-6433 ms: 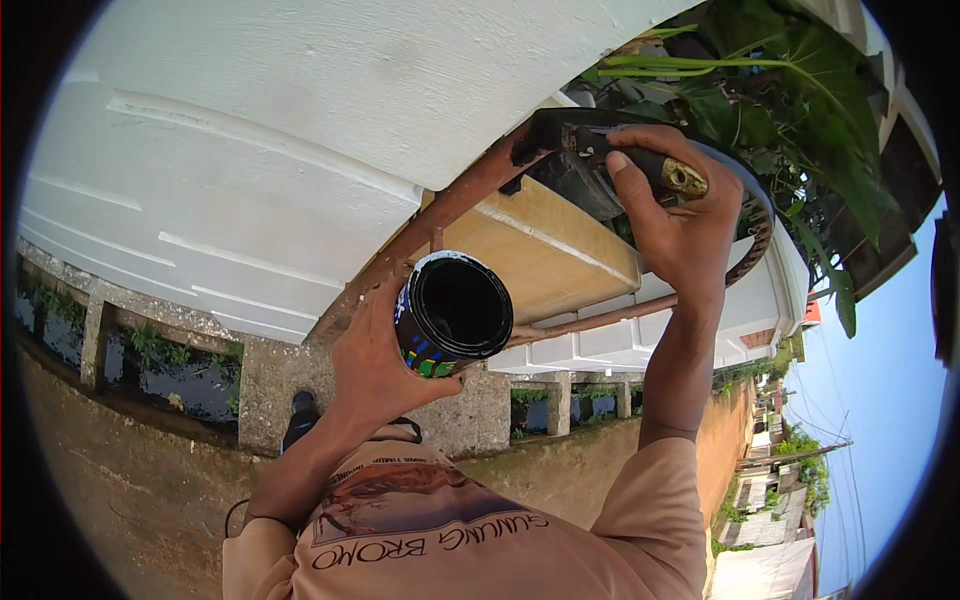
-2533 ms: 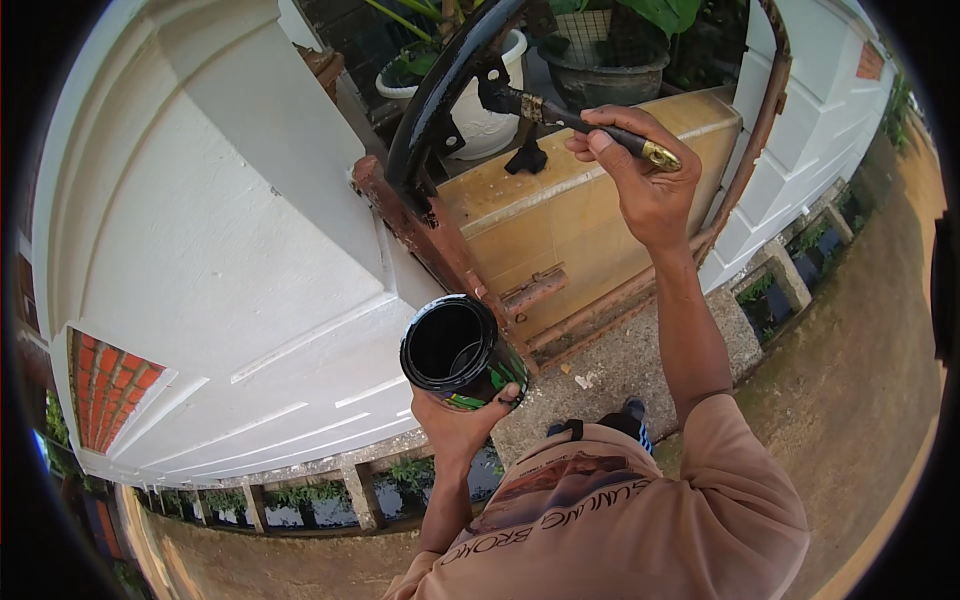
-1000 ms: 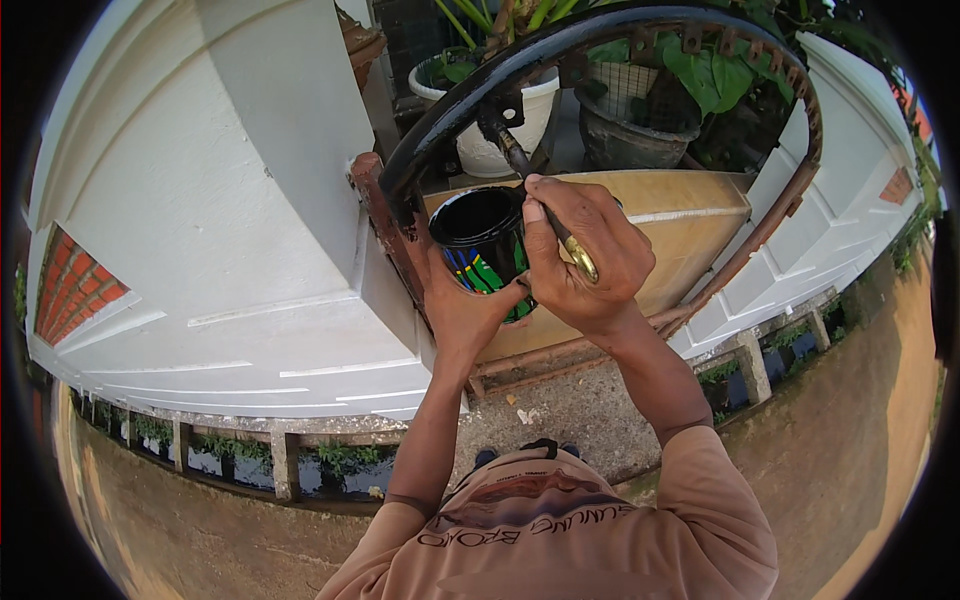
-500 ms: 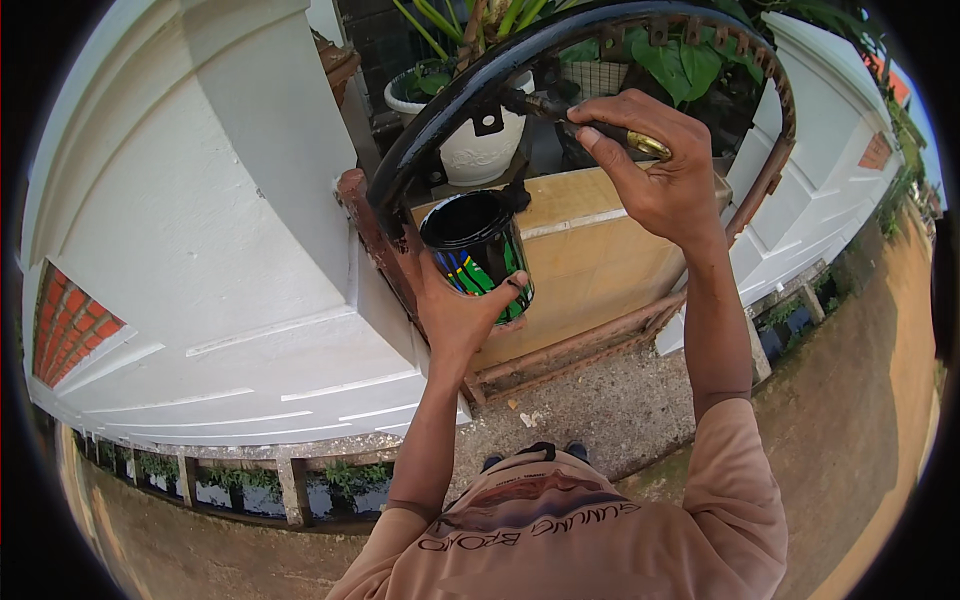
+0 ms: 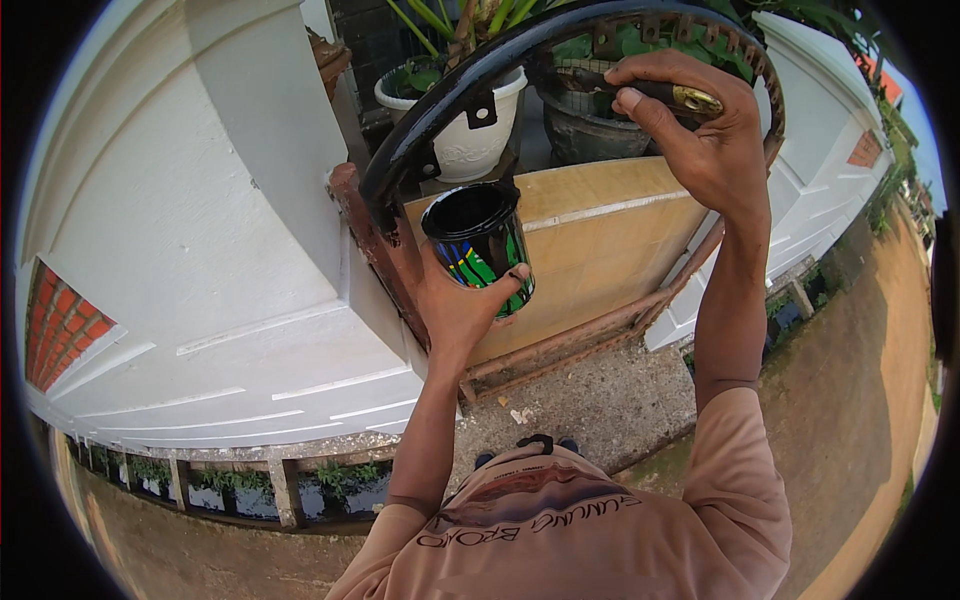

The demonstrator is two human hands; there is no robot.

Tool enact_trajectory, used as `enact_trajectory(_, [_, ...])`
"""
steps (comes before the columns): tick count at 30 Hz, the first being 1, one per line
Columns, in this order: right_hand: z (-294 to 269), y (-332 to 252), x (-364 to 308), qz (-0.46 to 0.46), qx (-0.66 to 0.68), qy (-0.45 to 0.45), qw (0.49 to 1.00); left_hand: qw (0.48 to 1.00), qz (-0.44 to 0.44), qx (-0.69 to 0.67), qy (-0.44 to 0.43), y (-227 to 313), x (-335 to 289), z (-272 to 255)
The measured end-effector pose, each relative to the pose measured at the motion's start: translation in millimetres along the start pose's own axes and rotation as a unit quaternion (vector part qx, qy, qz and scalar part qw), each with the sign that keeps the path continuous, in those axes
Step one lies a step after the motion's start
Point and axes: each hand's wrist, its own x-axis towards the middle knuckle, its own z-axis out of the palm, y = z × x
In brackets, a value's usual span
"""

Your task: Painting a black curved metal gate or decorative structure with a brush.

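My left hand (image 5: 462,300) is wrapped round a paint can (image 5: 487,262) streaked with black over green, blue and yellow. The can is open at the top and its inside is coated black. In my right hand (image 5: 705,130) is a paintbrush (image 5: 655,92) with a dark handle and a brass-coloured end. Its bristles are at the inner side of a curved metal rail (image 5: 450,95), partly hidden against the dark background. The rail is glossy black along its left and top, with small tabs below; its right end is rusty brown.
Behind the rail stand a white plant pot (image 5: 470,135) and a dark pot (image 5: 590,130). A tan panel (image 5: 590,230) fills the space below. White walls (image 5: 250,250) rise on both sides, and a rusty lower bar (image 5: 570,345) crosses above the concrete ground (image 5: 570,400).
My right hand has moved right and slightly up with the brush, along the rail's inner side. My left hand holds the can in nearly the same place.
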Motion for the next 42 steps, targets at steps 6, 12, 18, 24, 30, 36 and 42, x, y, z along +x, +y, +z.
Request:
enact_trajectory(6, [31.6,1.0,10.0,-0.054,-0.021,0.006,0.998,1.0,-0.011,-0.002,-0.012,-4.9,-0.9,4.5])
enact_trajectory(12, [26.1,-2.5,2.3,-0.036,-0.035,0.085,0.995,0.999,0.014,0.042,-0.002,-23.9,1.3,6.3])
enact_trajectory(18, [42.3,12.2,-34.8,0.089,0.155,0.167,0.97,0.999,0.006,0.043,-0.005,-23.2,3.0,4.5])
enact_trajectory(24, [51.1,16.2,-46.0,0.105,0.176,0.278,0.939,1.0,0.0,0.014,-0.02,-12.6,2.4,3.9])
enact_trajectory(30, [83.0,-0.7,-50.5,0.136,0.168,0.323,0.921,1.0,-0.012,0.007,-0.024,-10.3,-0.6,4.9])
enact_trajectory(36, [117.4,-19.9,-27.1,0.165,0.218,0.426,0.862,0.999,-0.002,0.039,-0.01,-31.8,2.4,10.9])
enact_trajectory(42, [135.5,-13.3,-53.3,0.098,0.115,0.396,0.906,1.0,-0.002,0.018,-0.007,-24.3,0.3,7.8])
